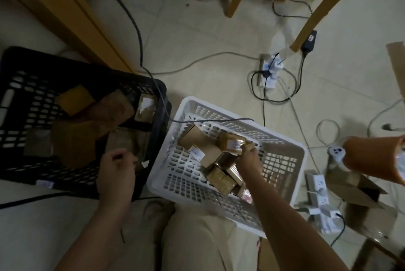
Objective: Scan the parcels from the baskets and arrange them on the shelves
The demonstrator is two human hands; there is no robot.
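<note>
The step in hand looks like picking: a parcel is being chosen from a basket, with scanning and shelving not yet done. Two baskets sit on the tiled floor (pixel 197 36). The black basket (pixel 19 67) is on the left and the white basket (pixel 291 154) is just to its right, their sides touching.

The right hand (pixel 249 161) reaches down into the white basket, where a heap of small brown parcels (pixel 217 174) lies in the middle. Its fingers curl over the right end of a taped parcel (pixel 232 139) with a white label, which lies at the far side of the heap, so it appears to have hold of that one.

The left hand (pixel 116 167) hovers over the near right corner of the black basket, above larger parcels (pixel 74 100). Its fingers are loosely bent, and I cannot tell whether they pinch anything.

The next move probably calls for lifting the labelled parcel clear of its neighbours and turning the label up for scanning. No shelf is in view, and loose cables (pixel 219 120) cross the white basket's far rim, which could snag the lift.
</note>
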